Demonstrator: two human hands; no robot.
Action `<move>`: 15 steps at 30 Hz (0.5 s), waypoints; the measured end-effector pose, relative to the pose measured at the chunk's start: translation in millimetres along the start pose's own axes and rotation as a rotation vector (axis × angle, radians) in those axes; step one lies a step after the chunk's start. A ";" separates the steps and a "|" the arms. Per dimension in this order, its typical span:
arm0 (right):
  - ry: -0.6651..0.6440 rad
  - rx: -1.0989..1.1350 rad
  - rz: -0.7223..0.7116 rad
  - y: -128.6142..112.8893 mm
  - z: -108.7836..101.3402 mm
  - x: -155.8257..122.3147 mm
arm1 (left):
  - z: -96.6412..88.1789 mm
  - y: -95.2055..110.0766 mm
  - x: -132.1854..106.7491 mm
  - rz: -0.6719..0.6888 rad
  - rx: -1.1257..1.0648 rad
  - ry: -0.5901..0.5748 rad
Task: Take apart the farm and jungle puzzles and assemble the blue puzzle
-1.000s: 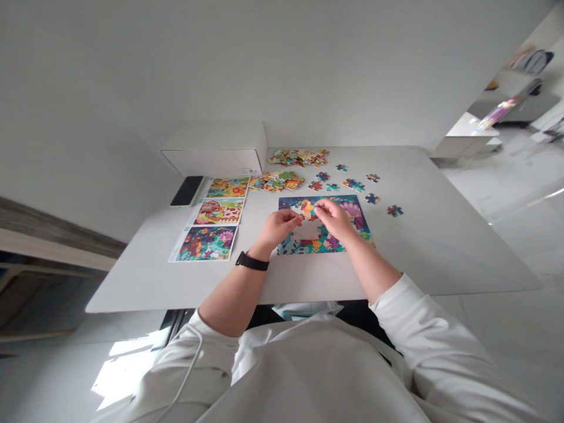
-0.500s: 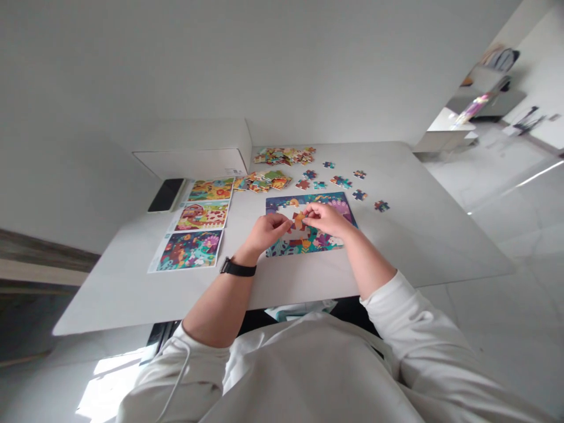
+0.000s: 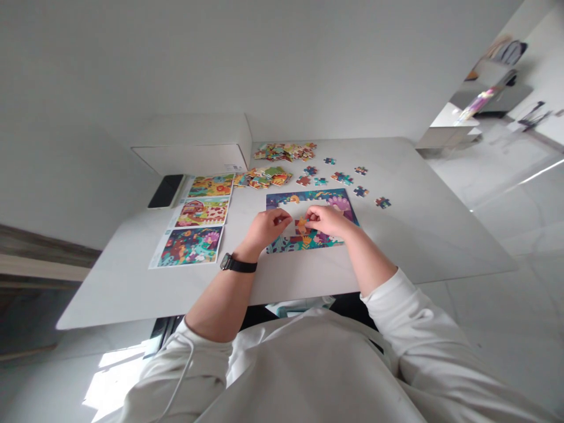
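A partly filled jigsaw puzzle [image 3: 282, 245] lies on the table, its colourful border around a pale gap. Over its right half, my right hand [image 3: 328, 221] pinches the edge of an orange and brown puzzle piece [image 3: 302, 228], which lies low at the filled bottom part. My left hand [image 3: 267, 228], with a black watch at the wrist, hovers at the left side of the gap. Its fingers are curled together, apart from the piece, with nothing visible in them. Several loose puzzle pieces [image 3: 341, 178] are scattered beyond the puzzle.
Two heaps of pieces, a far pile [image 3: 284, 152] and a nearer pile [image 3: 262, 177], lie at the back. On the left are a sheet of three pictures [image 3: 190, 245] and a phone [image 3: 166, 191]. A white box [image 3: 189, 158] stands against the wall.
The orange and brown piece has come down and straightened against the filled bottom part. My left fingers have moved off it slightly, while my right hand stays at it.
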State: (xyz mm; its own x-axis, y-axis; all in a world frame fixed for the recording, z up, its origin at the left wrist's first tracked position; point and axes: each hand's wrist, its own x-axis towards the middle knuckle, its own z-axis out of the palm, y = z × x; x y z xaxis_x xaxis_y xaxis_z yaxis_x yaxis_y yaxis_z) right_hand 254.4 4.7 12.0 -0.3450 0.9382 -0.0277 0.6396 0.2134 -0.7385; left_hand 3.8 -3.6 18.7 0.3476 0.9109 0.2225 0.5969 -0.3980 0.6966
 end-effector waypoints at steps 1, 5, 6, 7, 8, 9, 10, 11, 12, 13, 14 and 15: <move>-0.002 -0.020 0.002 -1.0 1.0 -0.1 | 0.8 -0.9 0.5 0.009 0.010 -0.002; -0.007 -0.097 0.005 -8.5 2.9 -2.1 | 3.6 -5.8 2.3 0.036 0.057 0.010; -0.008 -0.113 0.004 -10.3 2.9 -2.8 | 4.2 -6.8 2.6 0.042 0.070 0.013; -0.008 -0.127 0.003 -11.8 2.9 -3.4 | 4.8 -7.6 2.8 0.051 0.081 0.013; -0.008 -0.139 0.001 -12.8 2.9 -3.9 | 5.4 -8.1 2.9 0.063 0.091 0.009; -0.007 -0.148 -0.003 -13.5 2.8 -4.3 | 6.1 -8.5 3.0 0.079 0.099 0.002; -0.005 -0.158 -0.009 -13.9 2.8 -4.5 | 6.8 -8.7 3.0 0.097 0.108 -0.007; 0.000 -0.169 -0.017 -14.0 2.9 -4.6 | 7.5 -8.8 3.1 0.116 0.117 -0.015; 0.008 -0.183 -0.026 -14.0 3.0 -4.6 | 8.2 -9.0 3.1 0.133 0.128 -0.023; 0.016 -0.202 -0.034 -14.0 3.1 -4.5 | 8.9 -9.3 3.1 0.147 0.139 -0.032; 0.023 -0.225 -0.041 -14.0 3.3 -4.3 | 9.5 -9.8 3.0 0.159 0.150 -0.040; 0.028 -0.252 -0.048 -14.0 3.6 -4.1 | 10.1 -10.5 2.9 0.167 0.161 -0.047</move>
State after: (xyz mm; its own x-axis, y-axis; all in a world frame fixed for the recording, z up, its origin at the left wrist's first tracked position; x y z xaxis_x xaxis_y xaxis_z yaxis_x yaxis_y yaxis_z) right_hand 244.4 -3.1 20.1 -0.3622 0.9318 0.0241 0.7752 0.3155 -0.5473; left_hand 5.8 2.1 5.2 0.4823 0.8262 0.2911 0.6347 -0.5586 0.5340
